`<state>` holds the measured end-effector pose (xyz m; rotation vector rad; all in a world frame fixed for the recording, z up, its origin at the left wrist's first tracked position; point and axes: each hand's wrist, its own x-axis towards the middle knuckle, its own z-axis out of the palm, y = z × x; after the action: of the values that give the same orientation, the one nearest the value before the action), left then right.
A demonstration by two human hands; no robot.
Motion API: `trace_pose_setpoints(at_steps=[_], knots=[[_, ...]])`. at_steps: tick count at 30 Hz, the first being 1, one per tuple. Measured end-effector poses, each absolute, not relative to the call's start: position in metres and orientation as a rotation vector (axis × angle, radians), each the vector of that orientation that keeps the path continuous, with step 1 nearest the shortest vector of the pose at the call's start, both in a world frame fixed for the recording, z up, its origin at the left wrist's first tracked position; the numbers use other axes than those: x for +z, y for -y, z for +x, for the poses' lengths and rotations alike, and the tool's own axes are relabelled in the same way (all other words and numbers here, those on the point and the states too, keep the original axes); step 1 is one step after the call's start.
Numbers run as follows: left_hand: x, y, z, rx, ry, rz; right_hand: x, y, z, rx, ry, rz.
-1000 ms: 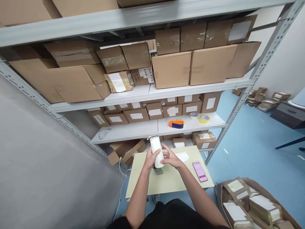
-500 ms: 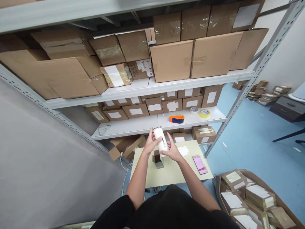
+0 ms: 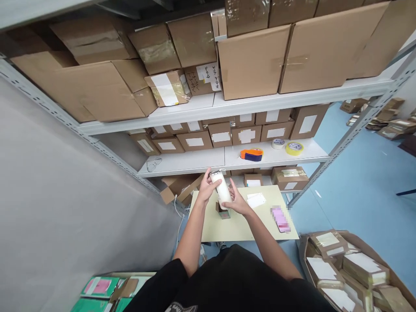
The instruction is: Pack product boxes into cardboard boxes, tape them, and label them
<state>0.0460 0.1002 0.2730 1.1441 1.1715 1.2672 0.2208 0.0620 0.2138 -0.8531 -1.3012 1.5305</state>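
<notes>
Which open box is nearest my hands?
The small greenish box on the table, just below the white bottle; the open left carton and parcel-filled right carton are farther away.

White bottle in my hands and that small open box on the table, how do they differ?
Shape: the white bottle is a rounded cylinder, while the small open box is square-cornered. Colour: the bottle is white; the box shows brown and green. Position: the bottle is tilted, held between the left hand and the right hand, whereas the box sits on the table.
</notes>
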Motion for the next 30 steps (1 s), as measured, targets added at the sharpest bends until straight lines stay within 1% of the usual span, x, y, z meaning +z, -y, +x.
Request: trace_pose_setpoints(at_steps=[2, 6, 11, 18, 22, 26, 30], knots=[[0.268, -0.099, 0.043, 1.247, -1.191, 1.115, 0.211, -0.061, 0.218, 1.591, 1.276, -0.826], [0.258, -0.099, 0.041, 1.275, -1.262, 1.126, 0.206, -0.061, 0.213, 1.56, 1.259, -0.89], [0.251, -0.1, 0.037, 1.274, -1.203, 1.126, 0.197, -0.063, 0.209, 1.61, 1.279, -0.904], [0.252, -0.105, 0.028, 1.22, -1.468, 1.222, 0.176, -0.068, 0.197, 1.369, 1.363, -1.196], [0.242, -0.11, 0.025, 1.207, -1.5, 1.279, 0.152, -0.07, 0.189, 1.357, 1.378, -1.242], [0.223, -0.109, 0.022, 1.216, -1.578, 1.325, 0.115, -0.081, 0.193, 1.492, 1.347, -1.157], [0.196, -0.106, 0.016, 1.243, -1.686, 1.325, 0.074, -0.094, 0.198, 1.463, 1.258, -1.46]])
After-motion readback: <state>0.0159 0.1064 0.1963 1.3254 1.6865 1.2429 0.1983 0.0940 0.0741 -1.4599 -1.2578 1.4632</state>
